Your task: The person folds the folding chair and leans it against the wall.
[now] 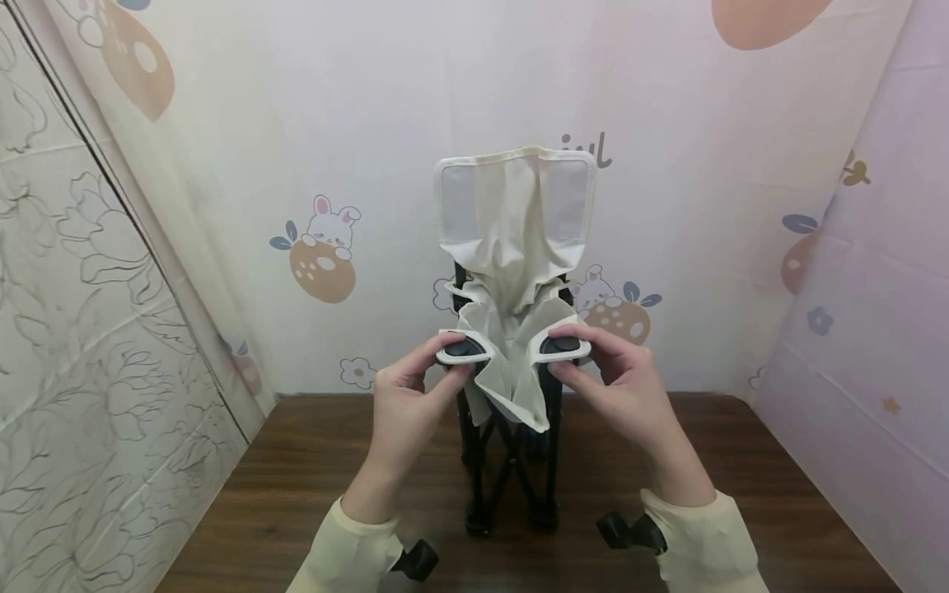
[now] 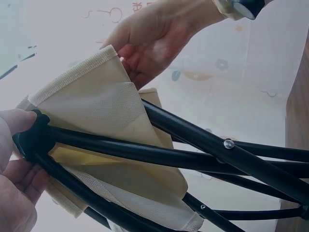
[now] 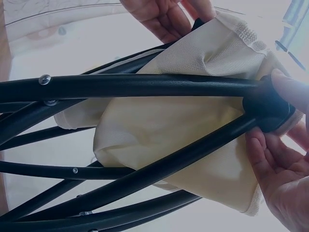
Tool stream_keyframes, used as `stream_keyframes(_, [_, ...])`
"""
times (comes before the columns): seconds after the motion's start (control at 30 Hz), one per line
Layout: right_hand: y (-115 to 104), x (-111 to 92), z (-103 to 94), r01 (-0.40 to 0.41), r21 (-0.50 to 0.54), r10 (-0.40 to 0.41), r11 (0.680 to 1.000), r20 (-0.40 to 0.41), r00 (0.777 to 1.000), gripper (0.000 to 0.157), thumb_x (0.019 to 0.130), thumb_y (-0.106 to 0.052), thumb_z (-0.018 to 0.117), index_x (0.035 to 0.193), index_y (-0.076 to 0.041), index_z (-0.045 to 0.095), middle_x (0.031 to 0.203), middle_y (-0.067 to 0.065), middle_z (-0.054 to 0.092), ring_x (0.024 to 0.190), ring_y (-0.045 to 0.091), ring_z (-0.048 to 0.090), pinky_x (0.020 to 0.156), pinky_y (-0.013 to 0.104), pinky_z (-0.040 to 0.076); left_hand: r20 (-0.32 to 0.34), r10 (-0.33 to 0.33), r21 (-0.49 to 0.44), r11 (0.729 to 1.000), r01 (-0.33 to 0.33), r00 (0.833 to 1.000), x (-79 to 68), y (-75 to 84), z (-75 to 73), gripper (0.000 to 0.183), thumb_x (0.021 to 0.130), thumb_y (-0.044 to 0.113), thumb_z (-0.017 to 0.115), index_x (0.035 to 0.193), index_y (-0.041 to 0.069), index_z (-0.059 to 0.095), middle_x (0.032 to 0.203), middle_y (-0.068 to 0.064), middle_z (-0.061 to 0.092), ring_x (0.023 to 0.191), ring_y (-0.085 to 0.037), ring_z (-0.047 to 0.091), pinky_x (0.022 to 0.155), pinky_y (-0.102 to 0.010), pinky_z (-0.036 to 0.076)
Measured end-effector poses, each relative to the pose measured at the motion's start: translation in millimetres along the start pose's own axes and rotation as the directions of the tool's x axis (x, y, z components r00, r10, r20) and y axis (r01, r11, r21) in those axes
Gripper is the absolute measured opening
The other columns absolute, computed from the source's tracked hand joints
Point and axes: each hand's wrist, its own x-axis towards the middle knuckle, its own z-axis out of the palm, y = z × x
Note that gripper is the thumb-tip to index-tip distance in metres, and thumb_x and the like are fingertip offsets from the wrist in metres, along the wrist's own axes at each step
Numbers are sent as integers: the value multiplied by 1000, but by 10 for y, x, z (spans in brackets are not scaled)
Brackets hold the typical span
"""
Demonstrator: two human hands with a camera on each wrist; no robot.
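Observation:
A folding chair with a cream fabric seat (image 1: 510, 362) and black tubular legs (image 1: 511, 469) stands part folded on the table. Its fabric backrest (image 1: 515, 206) rises behind the bunched seat. My left hand (image 1: 415, 391) pinches the left front corner of the chair, thumb and fingers about its black joint (image 2: 36, 133). On the other side my right hand (image 1: 619, 383) grips the right front corner the same way, at another black joint (image 3: 270, 104). Between the hands the seat cloth hangs in folds. Crossed tubes with silver rivets (image 2: 229, 144) show in the left wrist view.
The brown wooden table (image 1: 296, 494) carries the chair. Close behind it hangs a pale curtain (image 1: 371, 123) with rabbit and fruit prints. Black wrist devices (image 1: 418, 560) sit by both cream sleeves. A flower-patterned panel (image 1: 89, 329) borders the left.

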Motion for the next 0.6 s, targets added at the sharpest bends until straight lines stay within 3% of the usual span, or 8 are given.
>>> stream_keyframes(0.6, [4,20,29,-22,-16,22,1000,1,1000,47,85,25,77,128,6,74,116,11,77,106,18,71,106,24,55,-6,14,-7,1000,-14,1000,17,-3,13,30,95,-6,80,124,1,79,122,-9,80,120,-26,73,105,-36,58])
